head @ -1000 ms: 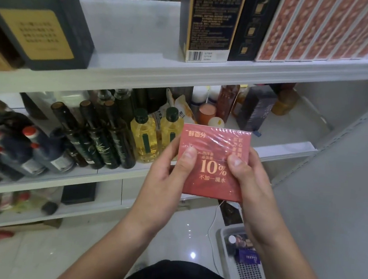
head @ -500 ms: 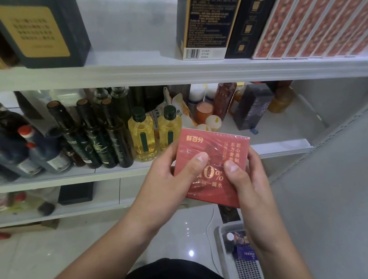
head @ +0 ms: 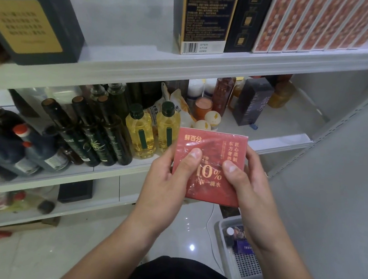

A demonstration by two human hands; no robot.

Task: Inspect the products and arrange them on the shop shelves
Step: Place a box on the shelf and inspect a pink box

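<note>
Item: red box [head: 220, 144], film-wrapped, held in mid-air before the middle shelf [head: 278, 145].
Change: both thumbs have slid inward over the print. Judged still under inspection, shelving not begun.
Grip: left hand [head: 166, 182] at its 9 o'clock edge, right hand [head: 250, 185] at 3 o'clock, fingers [head: 190, 162] clamped on the box.

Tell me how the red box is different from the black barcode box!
The red box is squarish, held in the left hand and right hand; the black box is tall and stands on the upper shelf. The red box has shiny wrap; the black box bears a barcode. Both carry gold printing.
</note>
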